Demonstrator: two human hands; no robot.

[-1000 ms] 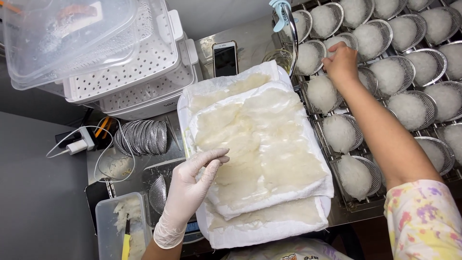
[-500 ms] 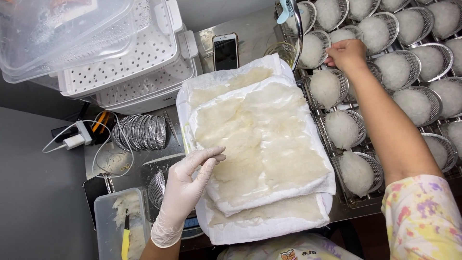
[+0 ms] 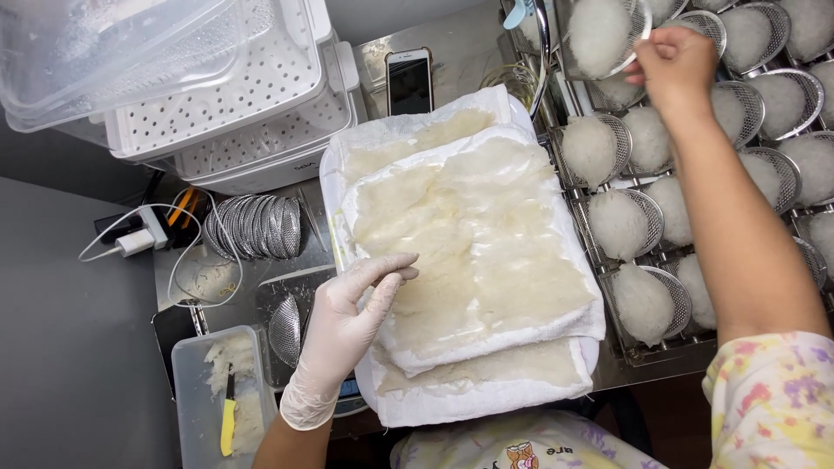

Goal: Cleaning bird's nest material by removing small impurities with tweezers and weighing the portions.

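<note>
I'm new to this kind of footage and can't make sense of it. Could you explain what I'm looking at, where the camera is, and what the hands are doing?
The camera sits on a person's head, looking down at their own two hands. The left hand, in a thin glove, rests on pale fibrous sheets spread over white towels. The bare right hand holds up a small mesh strainer filled with white strands, above rows of similar filled strainers. Also there: a phone, white perforated trays, a stack of empty strainers, and a plastic tub.
</note>
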